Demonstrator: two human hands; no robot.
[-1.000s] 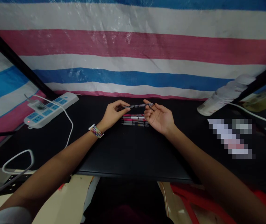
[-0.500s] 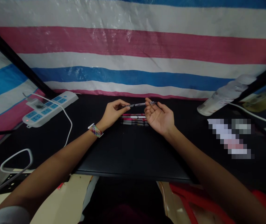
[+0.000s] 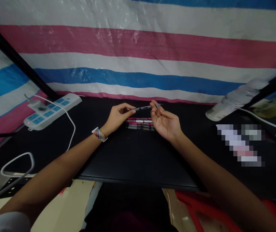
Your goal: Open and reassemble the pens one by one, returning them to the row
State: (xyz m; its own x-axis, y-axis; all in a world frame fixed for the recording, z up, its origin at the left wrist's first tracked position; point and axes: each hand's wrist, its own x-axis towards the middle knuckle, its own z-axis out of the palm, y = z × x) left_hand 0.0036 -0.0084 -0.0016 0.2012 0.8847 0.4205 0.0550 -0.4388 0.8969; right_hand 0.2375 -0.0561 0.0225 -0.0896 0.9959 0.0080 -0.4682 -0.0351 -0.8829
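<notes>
My left hand (image 3: 119,117) is closed on one end of a dark, partly clear pen (image 3: 143,108), pinched between thumb and fingers above the table. The pen points to the right and tilts slightly up. Its other end reaches the fingertips of my right hand (image 3: 165,122), which is palm up with fingers loosely bent and thumb apart. Whether those fingers press on the pen I cannot tell. Below both hands lies a row of several pens (image 3: 140,123), red, white and dark grey, side by side on the black table (image 3: 138,158). My right fingers hide some of their ends.
At the left lies a white power strip (image 3: 53,111) with a plugged-in charger (image 3: 36,106) and a white cable (image 3: 72,124). To the right stand a clear bottle (image 3: 234,100) and a blurred-out item (image 3: 239,145). A striped sheet (image 3: 138,45) hangs behind.
The fingers of my right hand have shifted slightly at the pen's far end, and that end has risen a little. My left hand keeps its pinch.
</notes>
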